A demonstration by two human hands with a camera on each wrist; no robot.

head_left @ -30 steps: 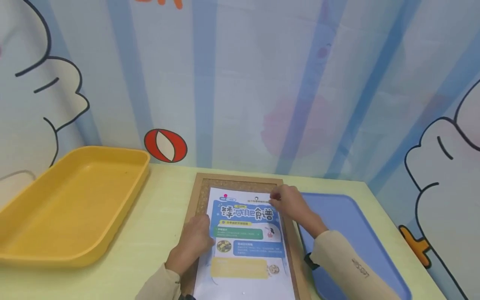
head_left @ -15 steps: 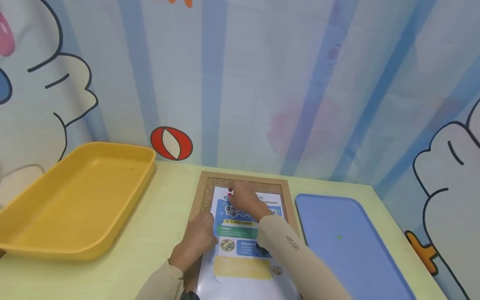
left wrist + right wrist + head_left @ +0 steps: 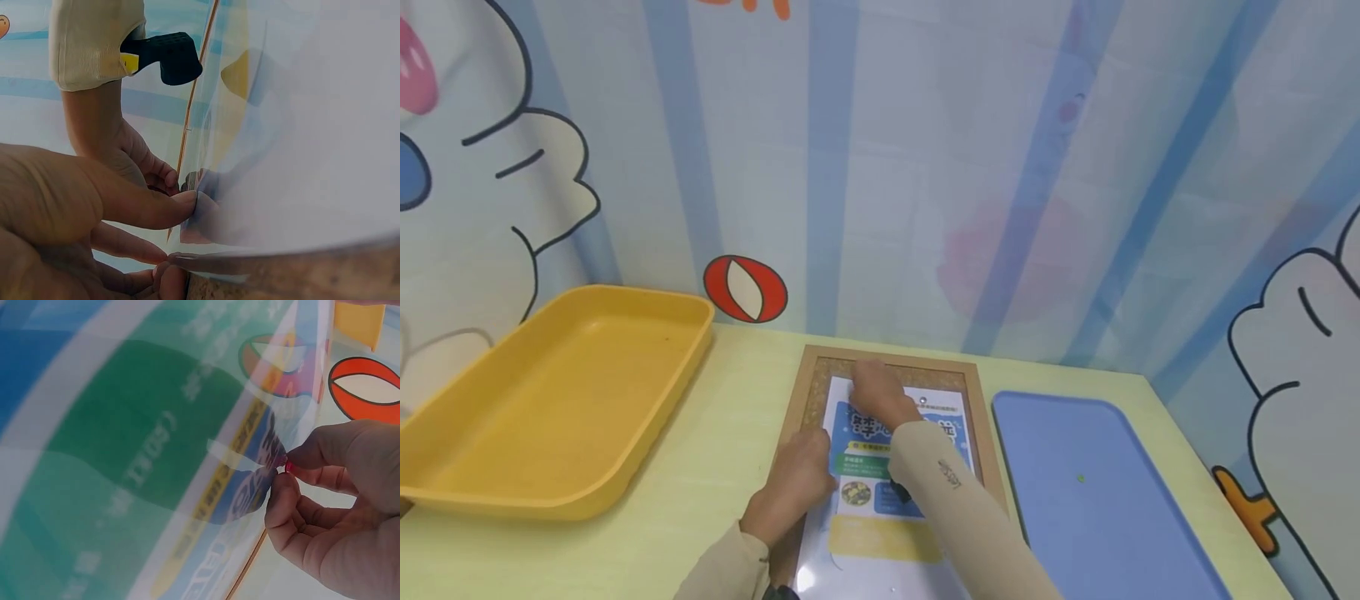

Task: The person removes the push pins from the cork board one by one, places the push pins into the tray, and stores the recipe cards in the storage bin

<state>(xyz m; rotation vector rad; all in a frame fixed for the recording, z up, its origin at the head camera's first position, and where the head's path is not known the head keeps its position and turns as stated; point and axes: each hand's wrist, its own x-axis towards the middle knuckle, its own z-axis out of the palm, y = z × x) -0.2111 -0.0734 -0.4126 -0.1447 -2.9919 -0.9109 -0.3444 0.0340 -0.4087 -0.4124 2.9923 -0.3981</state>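
Observation:
A glossy printed poster (image 3: 883, 537) lies on a wood-framed cork board (image 3: 817, 404) in the head view. At its upper left corner is my right hand (image 3: 880, 393). Thumb and forefinger of that hand pinch a small red push pin (image 3: 289, 467) against the sheet in the right wrist view. My left hand (image 3: 802, 471) holds the poster's left edge about halfway down, thumb on the glossy face, fingers at the edge beside the cork, as the left wrist view shows. A small clear or silvery pin (image 3: 922, 401) sits near the poster's top. The right forearm covers part of the print.
To the left is a deep yellow tray (image 3: 625, 467). A flat blue tray (image 3: 1120, 517) lies on the right, with a tiny green piece (image 3: 1080, 478) on it. Behind the pale yellow table (image 3: 737, 392) hangs a printed cloth backdrop (image 3: 887, 167).
My right hand has moved left from the poster's upper right corner to the red pin at its upper left. The left hand keeps its place on the edge. The view has shifted slightly.

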